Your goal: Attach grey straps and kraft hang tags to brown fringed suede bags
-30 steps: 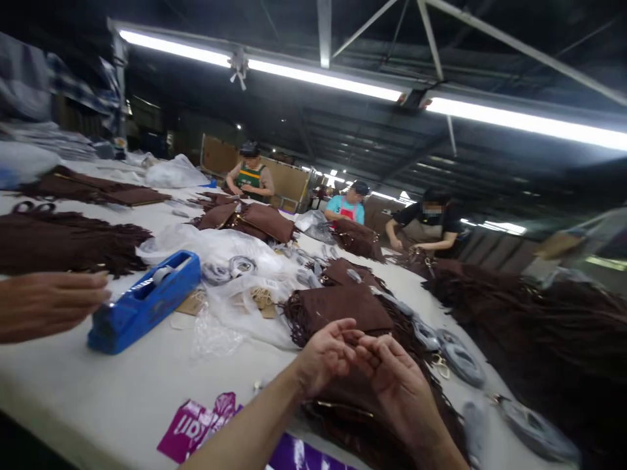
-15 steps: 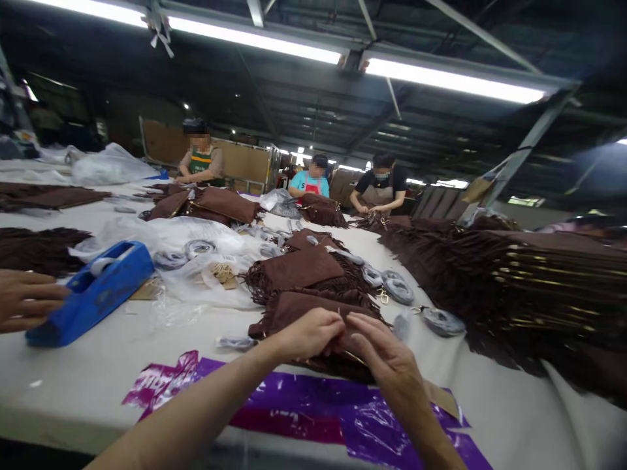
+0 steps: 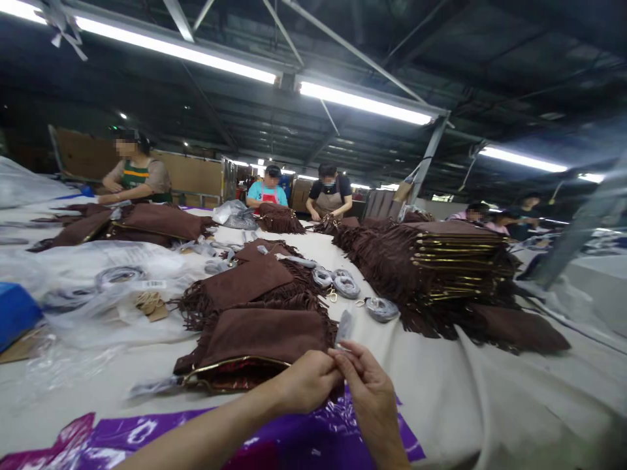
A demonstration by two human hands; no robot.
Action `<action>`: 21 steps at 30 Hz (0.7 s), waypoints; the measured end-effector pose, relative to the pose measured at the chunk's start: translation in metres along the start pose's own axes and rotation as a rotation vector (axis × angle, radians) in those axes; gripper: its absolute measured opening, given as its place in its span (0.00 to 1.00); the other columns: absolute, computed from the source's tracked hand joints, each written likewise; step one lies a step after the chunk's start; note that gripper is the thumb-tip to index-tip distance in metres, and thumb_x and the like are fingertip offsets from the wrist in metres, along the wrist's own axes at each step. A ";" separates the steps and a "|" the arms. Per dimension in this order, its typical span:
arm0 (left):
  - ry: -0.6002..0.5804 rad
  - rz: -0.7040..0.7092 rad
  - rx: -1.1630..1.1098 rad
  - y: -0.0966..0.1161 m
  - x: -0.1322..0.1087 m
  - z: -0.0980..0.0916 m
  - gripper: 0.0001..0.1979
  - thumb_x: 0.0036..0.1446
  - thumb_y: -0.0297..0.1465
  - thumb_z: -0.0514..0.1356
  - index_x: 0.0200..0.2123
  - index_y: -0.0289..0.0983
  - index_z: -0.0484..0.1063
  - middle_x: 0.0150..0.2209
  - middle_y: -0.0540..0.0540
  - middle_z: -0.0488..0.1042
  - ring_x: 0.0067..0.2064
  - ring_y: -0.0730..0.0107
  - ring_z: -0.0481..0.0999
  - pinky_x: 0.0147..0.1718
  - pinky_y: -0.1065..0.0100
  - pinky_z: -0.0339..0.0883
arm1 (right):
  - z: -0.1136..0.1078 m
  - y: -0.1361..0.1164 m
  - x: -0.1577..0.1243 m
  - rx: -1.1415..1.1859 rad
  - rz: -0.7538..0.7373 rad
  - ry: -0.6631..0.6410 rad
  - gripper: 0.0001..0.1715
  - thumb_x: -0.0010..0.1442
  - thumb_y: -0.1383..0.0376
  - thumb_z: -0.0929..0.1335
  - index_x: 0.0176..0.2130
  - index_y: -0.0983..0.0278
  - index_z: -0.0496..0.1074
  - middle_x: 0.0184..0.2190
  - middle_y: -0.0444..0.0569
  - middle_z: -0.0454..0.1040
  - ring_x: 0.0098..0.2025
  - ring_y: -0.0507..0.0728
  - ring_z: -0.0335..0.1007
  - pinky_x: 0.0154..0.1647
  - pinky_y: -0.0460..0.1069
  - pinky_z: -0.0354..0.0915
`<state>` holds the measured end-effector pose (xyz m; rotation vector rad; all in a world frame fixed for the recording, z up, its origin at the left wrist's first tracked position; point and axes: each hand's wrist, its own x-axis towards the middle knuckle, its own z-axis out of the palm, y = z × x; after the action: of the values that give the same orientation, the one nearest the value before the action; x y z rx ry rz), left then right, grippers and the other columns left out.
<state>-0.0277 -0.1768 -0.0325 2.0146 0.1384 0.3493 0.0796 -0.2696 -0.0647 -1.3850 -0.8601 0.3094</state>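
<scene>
A brown fringed bag lies before me, its gold zip undone along the near side and a red patterned lining showing. At the bag's right end my left hand is closed, fingers curled in. Its fingertips meet those of my right hand, which is pinched. Whatever sits between the fingers is too small or hidden to name. Just beyond the right hand is a grey wrapped piece. Purple plastic film lies under both hands. Another wrapped piece touches the bag's left end.
More brown fringed bags lie behind mine. To the right rises a tall stack of bags. Coiled straps in plastic sit between. Plastic bags and a blue tape dispenser are at left. Several people work across the table.
My view has turned right. Both hands have come together at the bag's right end, and its open zip now shows. Another hand beside the tape dispenser has left the view.
</scene>
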 end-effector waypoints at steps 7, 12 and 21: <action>0.019 -0.033 1.059 -0.018 -0.051 -0.046 0.38 0.46 0.28 0.64 0.62 0.40 0.57 0.64 0.35 0.57 0.63 0.44 0.56 0.59 0.46 0.49 | -0.039 0.010 -0.003 0.197 0.177 -0.266 0.18 0.53 0.51 0.72 0.35 0.61 0.75 0.23 0.43 0.75 0.17 0.49 0.64 0.16 0.44 0.62; 0.067 -0.360 1.180 -0.034 -0.066 -0.098 0.12 0.57 0.22 0.52 0.38 0.37 0.73 0.36 0.39 0.77 0.39 0.56 0.77 0.41 0.61 0.66 | -0.017 -0.001 -0.008 -0.249 -0.089 -0.633 0.12 0.62 0.58 0.64 0.33 0.60 0.74 0.26 0.44 0.74 0.29 0.54 0.70 0.32 0.48 0.67; 0.156 -0.225 0.943 -0.017 -0.043 -0.141 0.08 0.56 0.25 0.55 0.30 0.37 0.73 0.27 0.49 0.74 0.31 0.68 0.71 0.31 0.73 0.59 | 0.052 -0.006 0.007 -0.615 -0.239 -0.781 0.11 0.61 0.68 0.58 0.30 0.60 0.65 0.29 0.45 0.72 0.33 0.56 0.68 0.35 0.49 0.61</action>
<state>-0.1107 -0.0587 0.0036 2.8527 0.7333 0.3240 0.0466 -0.2286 -0.0591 -1.7169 -1.8678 0.4296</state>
